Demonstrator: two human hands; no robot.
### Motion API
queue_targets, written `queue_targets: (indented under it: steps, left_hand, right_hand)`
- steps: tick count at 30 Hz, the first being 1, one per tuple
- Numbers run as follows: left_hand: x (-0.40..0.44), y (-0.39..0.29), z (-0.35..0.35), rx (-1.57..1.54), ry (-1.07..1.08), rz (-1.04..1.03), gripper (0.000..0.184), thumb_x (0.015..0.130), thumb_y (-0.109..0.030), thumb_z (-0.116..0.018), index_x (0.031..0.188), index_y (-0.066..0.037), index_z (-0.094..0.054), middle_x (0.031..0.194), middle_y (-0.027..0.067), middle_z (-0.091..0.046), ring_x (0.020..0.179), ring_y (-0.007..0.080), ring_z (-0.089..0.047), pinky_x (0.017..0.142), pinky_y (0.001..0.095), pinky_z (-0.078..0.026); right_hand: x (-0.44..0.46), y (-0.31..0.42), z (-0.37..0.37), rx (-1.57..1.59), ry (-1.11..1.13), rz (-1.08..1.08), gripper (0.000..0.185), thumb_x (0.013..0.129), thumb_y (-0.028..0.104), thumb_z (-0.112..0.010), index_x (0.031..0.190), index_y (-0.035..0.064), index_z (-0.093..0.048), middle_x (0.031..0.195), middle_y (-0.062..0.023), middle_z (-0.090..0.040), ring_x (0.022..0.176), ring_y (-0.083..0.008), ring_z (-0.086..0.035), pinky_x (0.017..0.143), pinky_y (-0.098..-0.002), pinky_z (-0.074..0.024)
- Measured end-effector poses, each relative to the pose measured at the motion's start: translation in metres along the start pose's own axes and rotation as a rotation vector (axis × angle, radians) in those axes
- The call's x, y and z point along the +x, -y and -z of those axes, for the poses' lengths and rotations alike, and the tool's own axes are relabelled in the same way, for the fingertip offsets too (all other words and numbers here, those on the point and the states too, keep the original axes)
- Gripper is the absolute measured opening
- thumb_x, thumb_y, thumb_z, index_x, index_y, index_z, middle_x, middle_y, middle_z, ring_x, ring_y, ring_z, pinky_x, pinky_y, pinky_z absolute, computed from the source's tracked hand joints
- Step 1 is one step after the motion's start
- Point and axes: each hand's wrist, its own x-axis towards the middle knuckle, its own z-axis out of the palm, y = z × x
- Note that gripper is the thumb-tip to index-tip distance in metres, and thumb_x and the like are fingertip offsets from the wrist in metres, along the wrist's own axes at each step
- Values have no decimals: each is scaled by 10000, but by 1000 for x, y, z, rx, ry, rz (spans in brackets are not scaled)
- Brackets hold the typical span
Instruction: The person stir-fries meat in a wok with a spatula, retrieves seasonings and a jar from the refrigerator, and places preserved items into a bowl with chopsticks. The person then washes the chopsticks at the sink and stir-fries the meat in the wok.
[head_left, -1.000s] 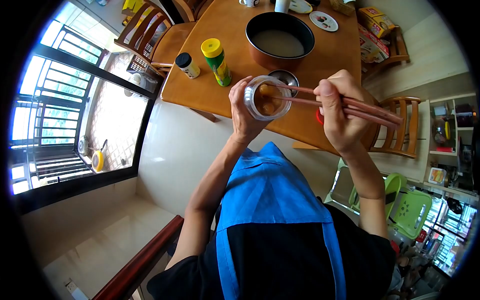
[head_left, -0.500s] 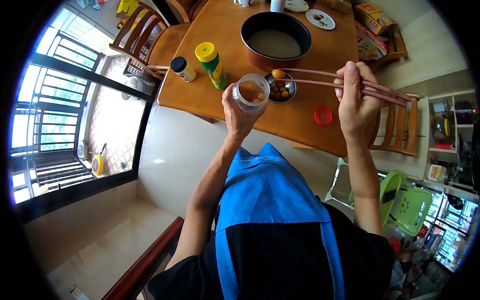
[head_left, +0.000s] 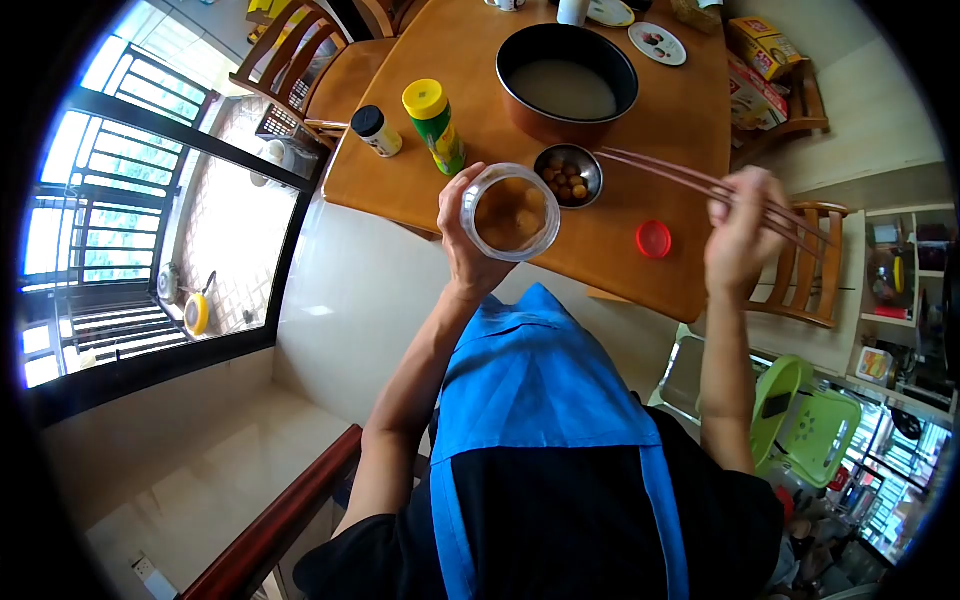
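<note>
L hand [head_left: 468,240] is wrapped round a clear jar [head_left: 512,254], fingers clamped on its side, mouth facing the cam. Inside there's brown liquid w/ a few round balls [head_left: 527,222] sitting in it. Jar's right by the table [head_left: 612,238] edge, held up in the hand tbh.

R hand [head_left: 742,230] is at abt 3 o'clock from the jar, kinda blurry, but def closed round a pair of reddish chopsticks [head_left: 700,180]. Tips are close together & point back toward 10 o'clock, near the rim of a small metal bowl [head_left: 599,184]; can't tell if they touch it.

Bowl's on the table at 2 o'clock from the jar, w/ a bunch of small brown balls [head_left: 566,182] in it. Big dark-lined pot [head_left: 558,131] w/ cloudy liquid is at 12 o'clock from the bowl, just beside it. Red lid [head_left: 653,239] lies flat at 4 o'clock from the bowl.

Also: yellow-capped green bottle [head_left: 440,135] btwn 10 & 11 o'clock from the jar, black-lidded container [head_left: 377,132] at 10, both upright.
</note>
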Motion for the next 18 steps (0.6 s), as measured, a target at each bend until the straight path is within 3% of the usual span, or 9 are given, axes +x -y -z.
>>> queue_targets:
  steps: [4, 6, 8, 11, 16, 18]
  left_hand:
    - [8, -6, -2, 25, 19, -59, 1005, 538, -150, -903, 1300, -57, -254, 1284, 184, -423, 1123, 279, -522, 942, 375, -469]
    - [5, -3, -5, -17, 60, -30, 1011, 534, -146, -904, 1304, -62, -255, 1293, 186, -415, 1125, 286, -522, 938, 379, -468]
    - [3, -6, -7, -44, 61, -29, 1013, 535, -143, -904, 1307, -64, -252, 1295, 187, -415, 1126, 287, -522, 935, 380, -468]
    - [-1, -7, -11, -102, 53, -21, 1018, 538, -133, -902, 1312, -62, -245, 1298, 189, -414, 1128, 285, -521, 935, 380, -463]
    - [-4, -12, -10, -171, 46, 3, 1031, 541, -118, -901, 1321, -61, -229, 1310, 192, -406, 1135, 285, -516, 947, 389, -452]
    - [-6, -13, -8, -181, 69, 31, 1035, 547, -121, -900, 1327, -67, -222, 1317, 194, -403, 1142, 283, -511, 955, 393, -444]
  right_hand:
    - [7, 62, 13, 246, -19, 95, 291, 960, 233, -470, 746, 37, -498, 607, -55, -463, 461, -77, -376, 402, -202, -283]
    - [-1, 75, 2, 189, 205, 236, 291, 962, 252, -469, 764, 39, -496, 698, -49, -441, 470, -79, -336, 399, -212, -236]
    - [-9, 70, -12, 48, 427, 320, 240, 958, 199, -460, 789, 36, -511, 706, -61, -459, 483, -77, -361, 418, -213, -300]
    - [-12, 60, -40, -45, 560, 415, 138, 877, 95, -577, 762, 20, -591, 667, -78, -539, 557, -152, -495, 507, -272, -393]
    - [-11, 39, -60, 78, 645, 424, 132, 842, 111, -651, 761, 29, -587, 673, -79, -568, 570, -195, -522, 503, -290, -405]
    - [-10, 38, -64, -6, 736, 553, 144, 828, 125, -673, 746, 40, -590, 663, -70, -571, 552, -201, -537, 472, -296, -409]
